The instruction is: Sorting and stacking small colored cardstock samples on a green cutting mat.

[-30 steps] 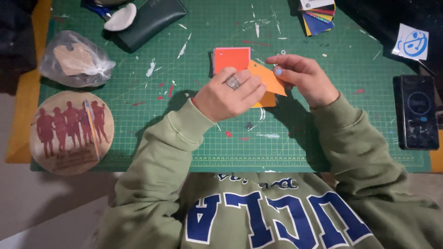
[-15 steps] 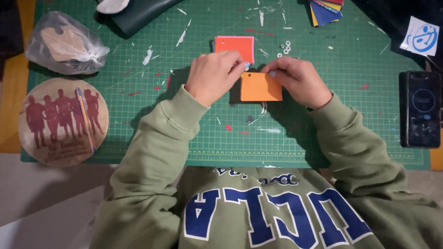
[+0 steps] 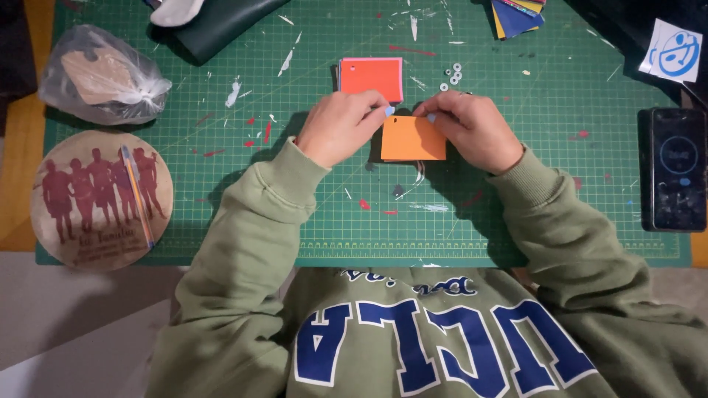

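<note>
Nearest the camera, two green sleeves run up onto the green cutting mat [image 3: 516, 221], which is flecked with white and red scraps. Between the hands lies an orange card [image 3: 413, 138], flat on the mat, its long side running left to right, with a small hole near its upper left corner. The left hand [image 3: 341, 129] sits at that corner, fingers curled together, the fingertips closed down on the card's top left edge by the hole; whether they pinch something small there cannot be told. The right hand [image 3: 472, 129] covers the card's right edge, its fingers bent and held close, pressing on the upper right part of the card. So the card lies directly under and between both sets of fingers, the left hand being the one nearer the hole. Just beyond the hands, apart from the orange card, a red card stack [image 3: 371, 77] rests square on the mat, and a few small white rings [image 3: 451, 77] lie just right of it. Farther left are a round wooden plaque [image 3: 102, 197] with dark red figures and a plastic bag [image 3: 99, 74]; at the right edge a phone [image 3: 675, 169]; at the far edge, coloured sheets [image 3: 516, 11] and a dark pouch [image 3: 221, 26].
</note>
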